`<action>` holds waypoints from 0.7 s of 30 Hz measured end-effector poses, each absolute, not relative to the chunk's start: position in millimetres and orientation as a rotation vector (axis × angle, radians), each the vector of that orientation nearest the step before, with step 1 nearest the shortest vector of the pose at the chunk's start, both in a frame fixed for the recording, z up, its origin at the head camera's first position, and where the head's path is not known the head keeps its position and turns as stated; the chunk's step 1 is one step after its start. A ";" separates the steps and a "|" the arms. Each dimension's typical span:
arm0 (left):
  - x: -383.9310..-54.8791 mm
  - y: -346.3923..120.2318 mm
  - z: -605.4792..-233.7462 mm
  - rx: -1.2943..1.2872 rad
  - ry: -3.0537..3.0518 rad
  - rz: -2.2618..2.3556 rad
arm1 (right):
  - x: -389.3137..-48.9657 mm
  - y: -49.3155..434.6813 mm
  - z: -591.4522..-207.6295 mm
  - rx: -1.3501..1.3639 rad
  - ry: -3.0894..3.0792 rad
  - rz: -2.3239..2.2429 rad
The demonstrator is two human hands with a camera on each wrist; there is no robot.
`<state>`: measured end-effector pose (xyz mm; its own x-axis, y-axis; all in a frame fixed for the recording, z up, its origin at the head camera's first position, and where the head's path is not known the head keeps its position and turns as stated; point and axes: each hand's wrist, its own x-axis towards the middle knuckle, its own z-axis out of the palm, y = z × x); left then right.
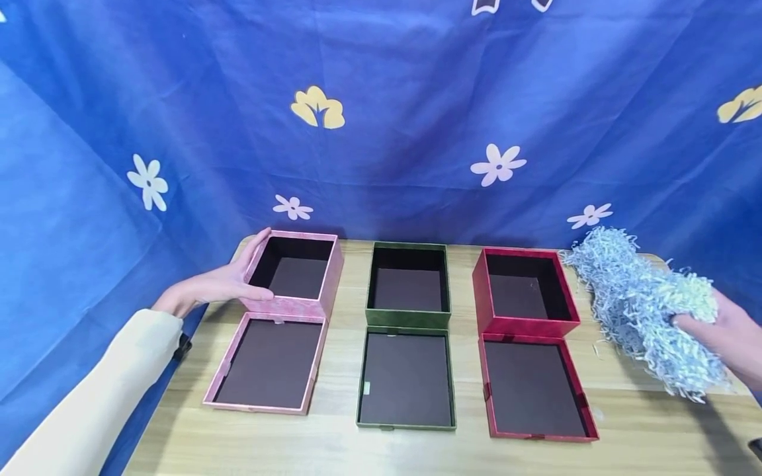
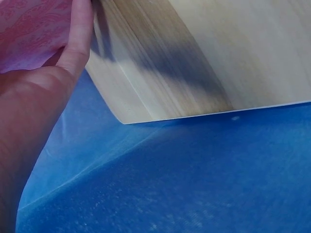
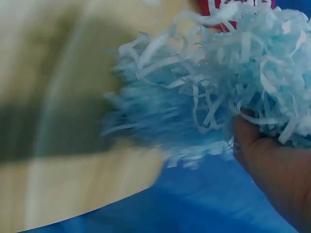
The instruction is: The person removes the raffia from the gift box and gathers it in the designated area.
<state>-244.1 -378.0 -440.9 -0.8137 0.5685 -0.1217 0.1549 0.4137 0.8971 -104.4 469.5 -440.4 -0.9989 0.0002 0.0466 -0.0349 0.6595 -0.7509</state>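
A bundle of light-blue shredded paper (image 1: 634, 297) rises above the right end of the table, beside the red box. My right hand (image 1: 723, 330) grips its near end, the thumb pressed into the strands (image 3: 277, 63); the other fingers are mostly hidden. At the left, my left hand (image 1: 226, 276) rests against the open pink box (image 1: 297, 306). Its thumb lies along the near left corner and its straight fingers reach along the left wall. The left wrist view shows that hand (image 2: 43, 92) touching the patterned pink side (image 2: 34, 34).
An open green box (image 1: 407, 318) stands mid-table and an open red box (image 1: 530, 326) to its right. In front of the boxes lie a pink lid (image 1: 268, 363), a green lid (image 1: 407, 380) and a red lid (image 1: 536, 390). Blue patterned cloth (image 1: 393, 132) hangs behind the wooden table (image 1: 339, 430).
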 end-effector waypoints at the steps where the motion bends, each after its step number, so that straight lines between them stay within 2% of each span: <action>1: -244.1 -378.2 -440.7 0.617 2.259 1.382 | -103.2 472.9 -445.6 0.039 -2.838 1.278; 4: -243.6 -378.1 -439.6 0.624 2.258 1.380 | -102.9 476.8 -455.5 -0.021 -2.943 1.271; 9: -243.0 -376.6 -438.1 0.640 2.284 1.347 | -104.9 477.8 -467.0 -0.286 -3.122 1.279; 16: -243.8 -378.2 -439.6 0.634 2.302 1.338 | -99.8 474.7 -495.2 -0.229 -3.010 1.134; 21: -244.8 -380.0 -438.2 0.621 2.324 1.310 | -96.4 469.0 -493.2 -0.276 -3.022 0.959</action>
